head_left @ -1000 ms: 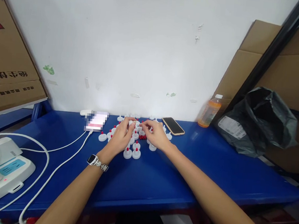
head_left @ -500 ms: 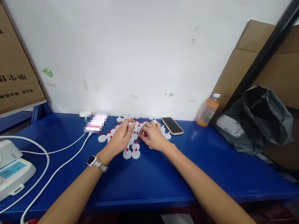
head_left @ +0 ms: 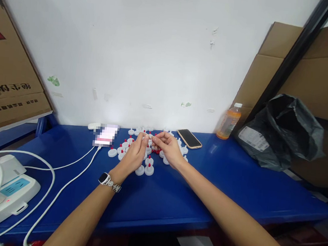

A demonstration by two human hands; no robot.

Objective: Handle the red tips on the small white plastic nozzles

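White caps (head_left: 148, 170) with small red tips lie clustered on the blue table (head_left: 175, 193) directly under and around both hands, most standing flat on their disc bases with the red tips pointing up. Left hand (head_left: 134, 155) is raised just above the cluster, fingers pinched on a small white piece at about the level of the right fingertips. Right hand (head_left: 169, 148) meets it from the opposite side, thumb and forefinger pinched on something tiny (too small to tell, though loose red bits (head_left: 156, 150) lie just below it). The two pinches nearly touch, so the held pieces face each other along a line running left to right between the hands. Just beyond the right hand lies a phone (head_left: 189, 138); farther out on that side stand an orange bottle (head_left: 229, 121) and a black bag (head_left: 284, 129). White cables (head_left: 61, 185) trail outward from the left wrist.
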